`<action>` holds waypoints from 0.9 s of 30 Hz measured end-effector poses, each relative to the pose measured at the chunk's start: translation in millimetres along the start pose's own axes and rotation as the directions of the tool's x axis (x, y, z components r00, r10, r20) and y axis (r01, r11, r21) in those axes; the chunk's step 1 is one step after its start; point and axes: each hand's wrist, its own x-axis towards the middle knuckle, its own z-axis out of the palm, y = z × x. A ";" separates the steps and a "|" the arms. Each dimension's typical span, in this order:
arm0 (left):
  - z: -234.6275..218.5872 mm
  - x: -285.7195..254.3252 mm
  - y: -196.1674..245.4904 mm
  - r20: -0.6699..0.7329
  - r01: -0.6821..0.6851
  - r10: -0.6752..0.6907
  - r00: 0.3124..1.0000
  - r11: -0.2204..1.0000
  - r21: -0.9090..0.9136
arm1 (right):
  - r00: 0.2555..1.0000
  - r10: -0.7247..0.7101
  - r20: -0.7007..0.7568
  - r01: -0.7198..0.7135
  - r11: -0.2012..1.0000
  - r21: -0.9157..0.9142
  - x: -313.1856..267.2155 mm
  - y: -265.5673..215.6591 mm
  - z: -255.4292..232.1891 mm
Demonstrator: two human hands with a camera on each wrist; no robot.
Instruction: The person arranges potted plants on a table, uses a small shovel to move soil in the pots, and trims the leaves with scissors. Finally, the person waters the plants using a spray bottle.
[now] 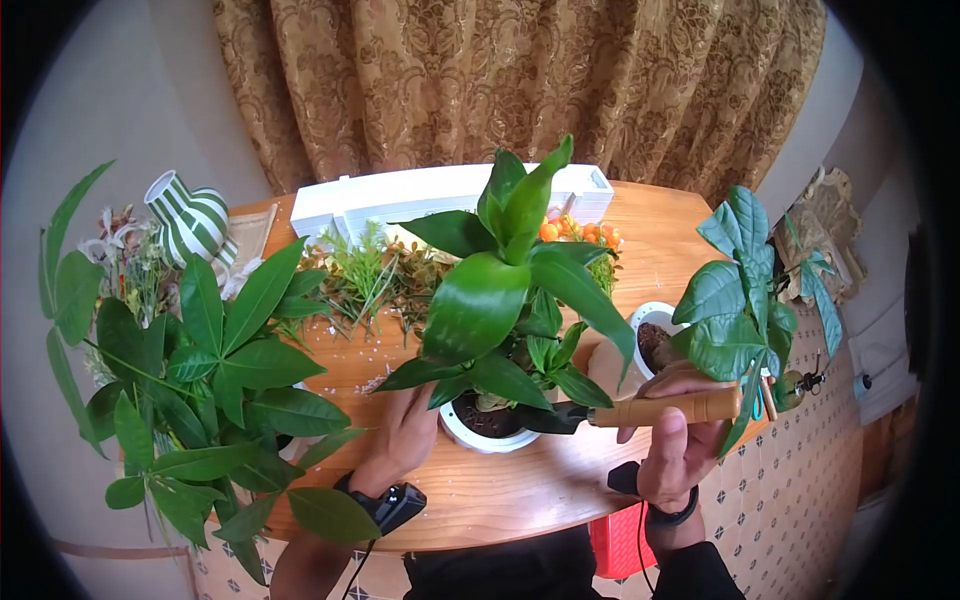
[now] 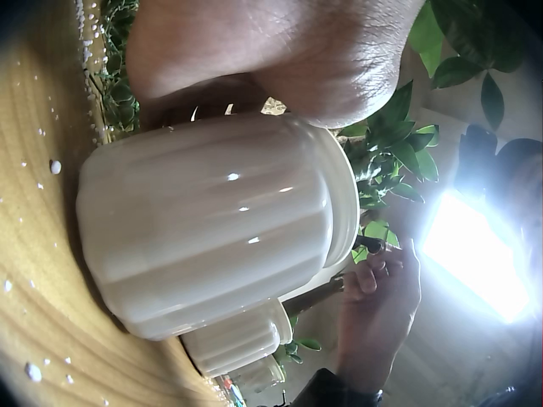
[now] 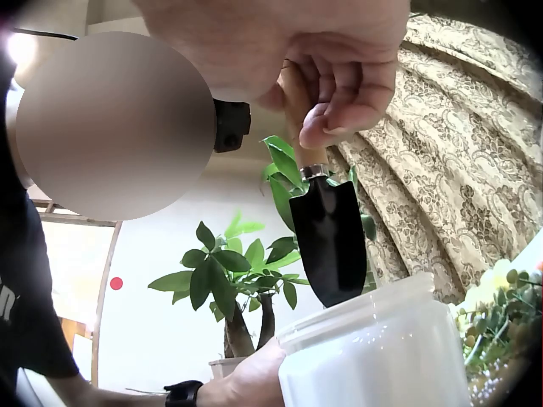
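A white ribbed pot (image 1: 487, 436) (image 2: 212, 229) (image 3: 373, 356) stands upright on the wooden table, holding dark soil and a broad-leaved plant (image 1: 480, 305). My left hand (image 1: 405, 438) (image 2: 280, 51) (image 3: 257, 379) grips the pot's side, its fingertips hidden behind pot and leaves. With my right hand (image 1: 682, 445) (image 2: 377, 309) (image 3: 339, 51) I hold a small trowel by its wooden handle (image 1: 665, 408) (image 3: 297, 110). The trowel's black blade (image 1: 562, 418) (image 3: 329, 242) points down at the pot's rim in the right wrist view.
At the left, a large leafy plant (image 1: 200, 400) reaches over the table edge. Green sprigs (image 1: 365, 270) and a long white box (image 1: 400, 200) lie behind the pot. To the right are another white pot (image 1: 650, 320) and a leafy plant (image 1: 740, 300). White granules dot the table.
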 end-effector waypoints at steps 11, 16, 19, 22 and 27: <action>0.4 -0.8 3.1 0.007 0.075 -0.075 0.997 0.992 -0.101 | 0.994 -0.068 0.091 0.089 0.966 -0.243 5.1 8.5 6.1; 0.4 -1.0 -0.2 0.002 0.126 -0.126 0.992 0.989 -0.077 | 0.994 -0.092 0.055 0.103 0.967 -0.233 4.0 9.5 4.0; 1.3 0.6 -2.6 -0.023 0.019 -0.020 1.000 0.998 -0.056 | 1.000 -0.021 -0.020 0.020 0.997 -0.071 5.1 2.0 6.6; 0.1 1.2 -8.7 -0.023 -0.078 0.079 0.997 0.996 0.039 | 1.000 -0.025 -0.014 0.025 0.999 -0.042 5.4 3.2 6.0; -0.5 -0.2 -2.3 -0.009 0.030 -0.030 1.000 1.000 -0.007 | 0.990 -0.091 0.111 0.107 0.982 -0.157 0.4 14.7 1.9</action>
